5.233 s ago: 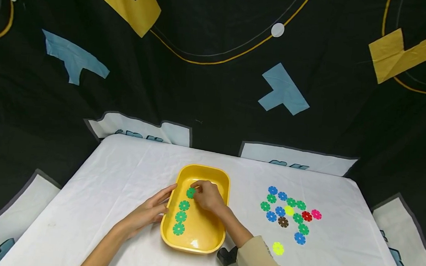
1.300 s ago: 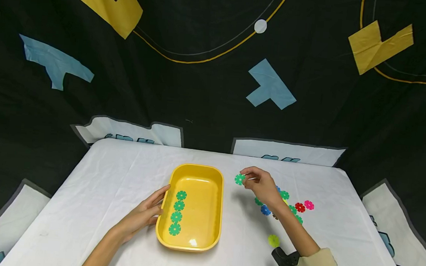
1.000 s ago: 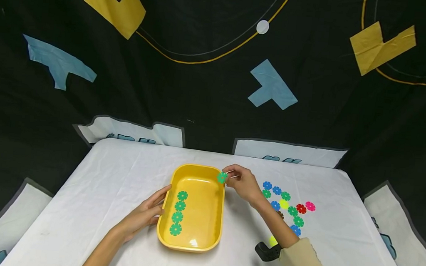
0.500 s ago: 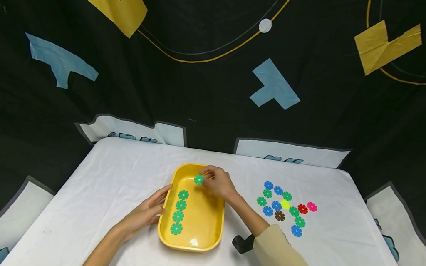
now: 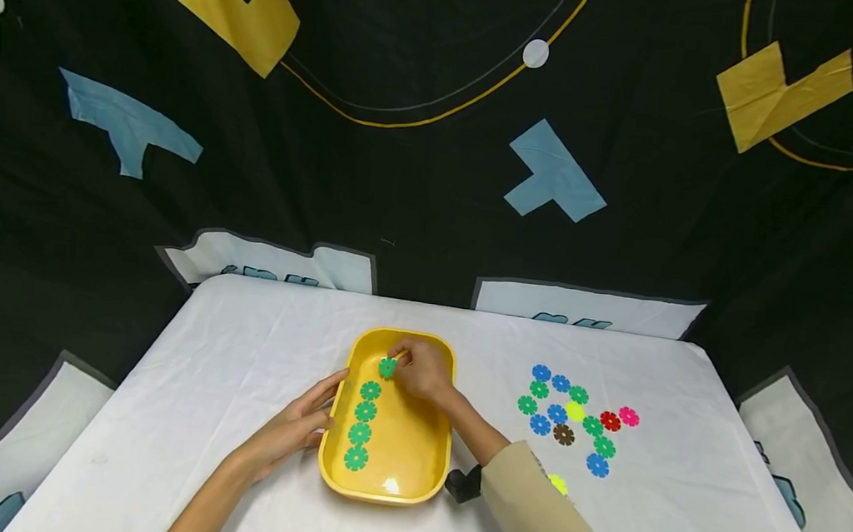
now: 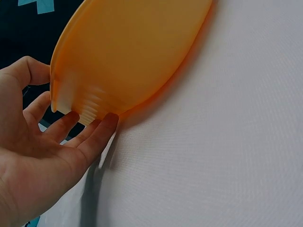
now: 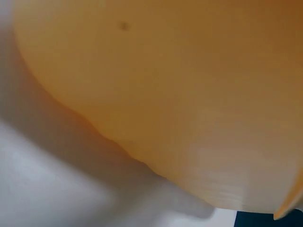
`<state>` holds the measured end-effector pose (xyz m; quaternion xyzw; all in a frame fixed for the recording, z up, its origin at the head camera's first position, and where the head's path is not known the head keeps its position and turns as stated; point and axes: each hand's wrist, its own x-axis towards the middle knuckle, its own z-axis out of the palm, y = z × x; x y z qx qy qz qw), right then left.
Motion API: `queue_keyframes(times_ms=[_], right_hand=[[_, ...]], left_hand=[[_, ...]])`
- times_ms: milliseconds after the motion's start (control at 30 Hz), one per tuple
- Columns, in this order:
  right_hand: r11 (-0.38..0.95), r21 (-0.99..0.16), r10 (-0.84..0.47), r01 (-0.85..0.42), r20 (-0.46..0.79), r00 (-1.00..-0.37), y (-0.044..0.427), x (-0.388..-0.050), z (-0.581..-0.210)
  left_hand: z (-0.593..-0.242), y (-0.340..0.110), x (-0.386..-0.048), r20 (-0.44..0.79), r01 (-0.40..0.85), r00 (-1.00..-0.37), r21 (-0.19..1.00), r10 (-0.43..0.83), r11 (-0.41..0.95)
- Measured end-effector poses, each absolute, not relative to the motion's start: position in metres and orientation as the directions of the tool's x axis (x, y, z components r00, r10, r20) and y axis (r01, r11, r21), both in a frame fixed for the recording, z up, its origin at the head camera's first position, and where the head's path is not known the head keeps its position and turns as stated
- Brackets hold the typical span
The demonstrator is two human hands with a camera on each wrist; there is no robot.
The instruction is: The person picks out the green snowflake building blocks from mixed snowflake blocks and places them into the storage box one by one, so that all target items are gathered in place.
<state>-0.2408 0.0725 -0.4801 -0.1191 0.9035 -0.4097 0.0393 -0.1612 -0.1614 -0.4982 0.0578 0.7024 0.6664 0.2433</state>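
Observation:
A yellow tray (image 5: pixel 420 491) stands on the white table, with several green notched plastic discs (image 5: pixel 359 434) in a column along its left side. My left hand (image 5: pixel 294 424) grips the tray's left rim; the left wrist view has its fingers (image 6: pixel 102 135) against the outer wall. Inside the tray's far part, my right hand (image 5: pixel 422 370) pinches another green notched disc (image 5: pixel 387 368) just beyond the column's far end. The right wrist view is filled mostly by the tray's outer wall (image 7: pixel 156 85), so the right fingers are hidden there.
Right of the tray lie loose notched discs in blue (image 5: pixel 540 424), green (image 5: pixel 603 447), yellow (image 5: pixel 575 411), red (image 5: pixel 610 421), pink (image 5: pixel 628 416) and brown (image 5: pixel 564 435). One yellow disc (image 5: pixel 558 483) nearer me is partly behind the right sleeve (image 5: pixel 543 509). A black curtain (image 5: pixel 402 197) hangs behind the table.
My right hand has carried a green disc leftward from beside the loose discs, over the tray's right rim and down to the column's far end. My left hand stays on the rim.

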Motion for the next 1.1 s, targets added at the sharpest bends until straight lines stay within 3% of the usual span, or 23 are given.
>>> queue_keyframes(times_ms=[767, 1100], right_hand=[[0.695, -0.685, -0.258, -0.22, 0.048, -0.965, 0.058, -0.24, -0.495], [0.654, -0.736, -0.241, -0.176, 0.019, -0.97, 0.061, -0.235, -0.484]], left_hand=[[-0.501, -0.162, -0.16, -0.263, -0.24, -0.876, 0.965, 0.404, 0.108], [-0.499, -0.163, -0.16, -0.264, -0.241, -0.873, 0.965, 0.409, 0.107]])
